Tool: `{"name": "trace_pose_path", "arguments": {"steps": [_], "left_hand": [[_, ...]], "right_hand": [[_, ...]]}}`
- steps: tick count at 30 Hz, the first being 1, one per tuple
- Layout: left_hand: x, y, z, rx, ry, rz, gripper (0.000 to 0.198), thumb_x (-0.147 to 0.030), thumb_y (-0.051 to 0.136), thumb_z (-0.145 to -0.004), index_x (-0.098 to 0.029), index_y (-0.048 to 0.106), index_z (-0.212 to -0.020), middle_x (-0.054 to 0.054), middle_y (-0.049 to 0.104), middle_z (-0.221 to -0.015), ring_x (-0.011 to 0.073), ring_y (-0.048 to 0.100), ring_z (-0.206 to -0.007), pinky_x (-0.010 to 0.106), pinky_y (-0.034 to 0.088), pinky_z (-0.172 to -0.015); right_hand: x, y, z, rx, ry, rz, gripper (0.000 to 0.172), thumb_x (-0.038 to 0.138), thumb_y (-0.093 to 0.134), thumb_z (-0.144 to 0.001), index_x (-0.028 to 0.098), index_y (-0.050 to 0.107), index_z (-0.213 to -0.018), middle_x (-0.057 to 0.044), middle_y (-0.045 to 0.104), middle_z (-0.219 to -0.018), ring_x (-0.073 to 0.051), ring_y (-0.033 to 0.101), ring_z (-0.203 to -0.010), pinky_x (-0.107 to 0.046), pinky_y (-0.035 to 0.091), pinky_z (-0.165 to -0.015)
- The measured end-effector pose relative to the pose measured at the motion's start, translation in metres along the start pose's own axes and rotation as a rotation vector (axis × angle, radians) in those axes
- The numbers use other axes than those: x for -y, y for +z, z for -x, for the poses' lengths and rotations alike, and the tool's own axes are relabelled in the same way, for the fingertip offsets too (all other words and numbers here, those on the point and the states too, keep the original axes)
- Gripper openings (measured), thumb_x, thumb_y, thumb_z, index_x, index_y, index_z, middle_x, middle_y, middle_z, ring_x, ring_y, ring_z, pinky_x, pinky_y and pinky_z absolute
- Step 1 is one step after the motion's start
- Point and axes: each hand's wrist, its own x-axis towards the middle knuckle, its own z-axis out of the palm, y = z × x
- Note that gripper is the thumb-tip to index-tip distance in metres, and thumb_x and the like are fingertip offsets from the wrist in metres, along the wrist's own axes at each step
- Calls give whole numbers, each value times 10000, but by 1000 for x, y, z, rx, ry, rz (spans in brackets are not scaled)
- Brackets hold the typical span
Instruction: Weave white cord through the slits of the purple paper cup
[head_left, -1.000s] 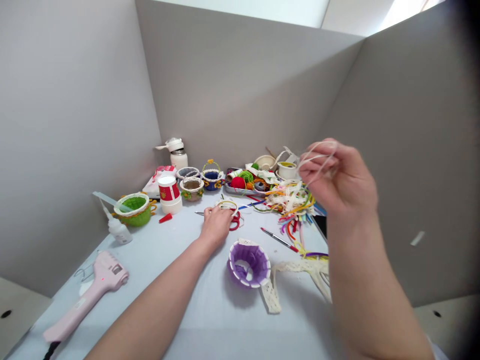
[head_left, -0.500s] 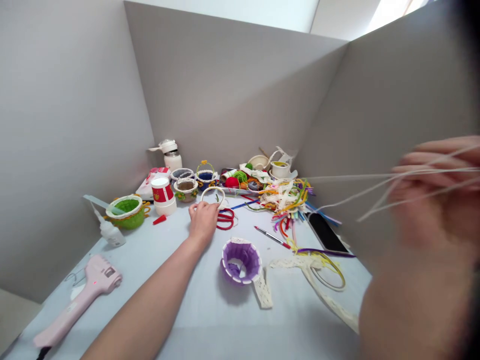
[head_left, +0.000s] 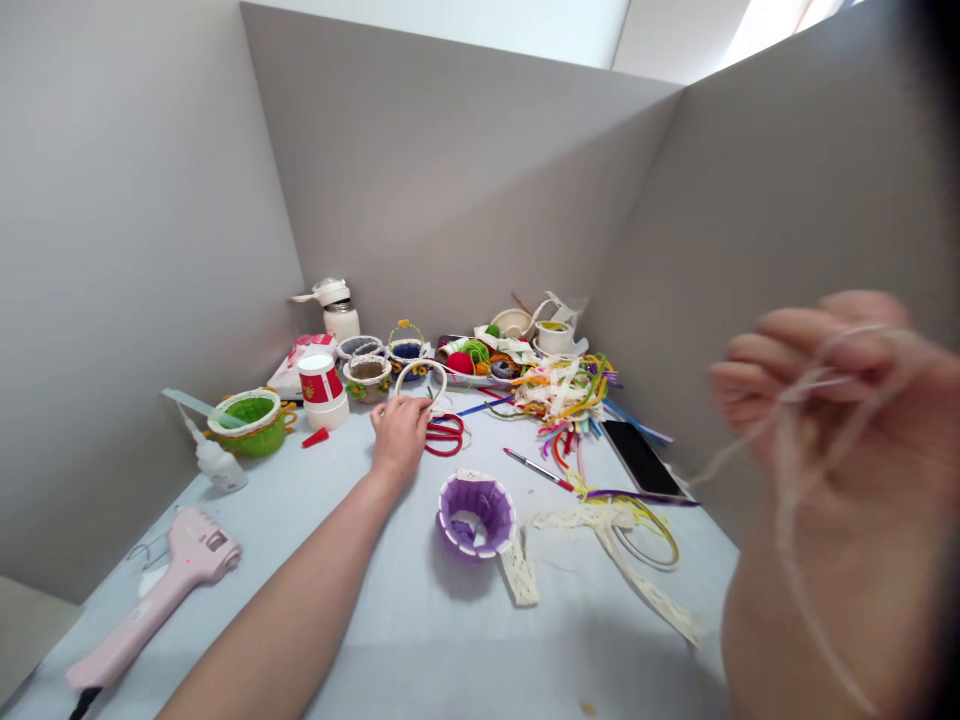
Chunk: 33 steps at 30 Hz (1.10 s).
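Left hand [head_left: 401, 432] low over the desk [head_left: 375, 640], fingertips at the lower edge of a white ring [head_left: 421, 377] that stands tilted; grip not clear. Red scissors [head_left: 445, 436] just beside it. Right hand [head_left: 832, 400] raised near the camera, blurred, fingers curled on pale string [head_left: 786, 470]. Purple cup [head_left: 475, 512] near the left wrist, with a lace strip [head_left: 517, 576] at its side.

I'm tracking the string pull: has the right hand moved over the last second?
Yes. The right hand, holding cream string, went rightward, from above the pipe-cleaner pile to well past the phone.
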Motion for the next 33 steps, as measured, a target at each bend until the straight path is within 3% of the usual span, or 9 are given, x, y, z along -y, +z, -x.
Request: {"name": "trace_pose_path", "arguments": {"steps": [3, 6, 8, 11, 13, 17, 20, 26, 33], "left_hand": [[-1, -1, 1, -9, 10, 38, 160, -217, 501, -927, -208, 636, -1014, 79, 702, -1043, 235, 569, -1079, 406, 304, -950], [0, 0, 1, -10, 18, 77, 157, -205, 503, -918, -203, 631, -1009, 77, 700, -1052, 239, 579, -1075, 402, 315, -940], [0, 0, 1, -20, 32, 100, 159, -206, 500, -916, -199, 630, -1008, 79, 698, -1054, 241, 584, -1065, 399, 321, -937], [-2, 0, 1, -26, 61, 135, 154, -208, 495, -921, -194, 623, -1006, 75, 698, -1048, 234, 592, -1049, 389, 327, -935], [-4, -1, 2, -14, 74, 152, 151, -207, 490, -926, -196, 619, -1005, 68, 700, -1047, 225, 595, -1046, 380, 328, -936], [-7, 0, 4, 25, 108, 177, 161, -220, 471, -942, -209, 616, -1011, 62, 697, -1068, 216, 592, -1062, 370, 329, -959], [-9, 1, 5, 51, 160, 202, 164, -229, 468, -948, -212, 617, -1012, 59, 696, -1067, 210, 591, -1061, 361, 335, -972], [-11, 2, 6, 97, 221, 251, 152, -216, 488, -940, -211, 624, -1006, 49, 708, -1036, 204, 600, -1024, 345, 355, -946], [-16, 3, 8, 132, 137, 362, 140, -170, 513, -900, -204, 633, -961, 53, 706, -999, 211, 604, -985, 341, 386, -936]], "right_hand": [[-27, -1, -6, 220, 50, 101, 213, 76, 761, -626, 204, 601, -684, 22, 524, -554, -71, 458, -488, -236, 346, -432], [-59, -16, -11, 259, 140, 312, 187, 166, 775, -692, 205, 673, -844, -27, 636, -711, -122, 555, -623, -245, 426, -517], [-78, -31, -13, 328, 203, 523, 143, 180, 765, -716, 210, 699, -839, -27, 663, -760, -137, 575, -673, -250, 449, -571], [-102, -48, -16, 628, 305, 833, 87, 150, 745, -707, 220, 732, -758, -30, 688, -788, -162, 591, -703, -274, 456, -623], [-114, -50, -21, 754, 276, 931, 121, 137, 753, -677, 238, 748, -741, -38, 708, -885, -191, 616, -793, -294, 469, -695], [-139, -28, -41, 598, 156, 840, 115, 225, 729, -737, 261, 766, -839, -30, 715, -931, -187, 619, -859, -280, 473, -725], [-162, -2, -58, 431, 273, 656, 154, 343, 691, -794, 222, 763, -856, -27, 714, -830, -134, 586, -702, -227, 434, -578], [-199, 26, -63, 494, 662, 271, 233, 383, 778, -711, 160, 738, -764, -17, 655, -703, -72, 515, -577, -174, 398, -479], [-209, 26, -51, 417, 682, 154, 288, 393, 825, -657, 153, 719, -777, -12, 658, -748, -71, 542, -617, -168, 441, -528]]}}
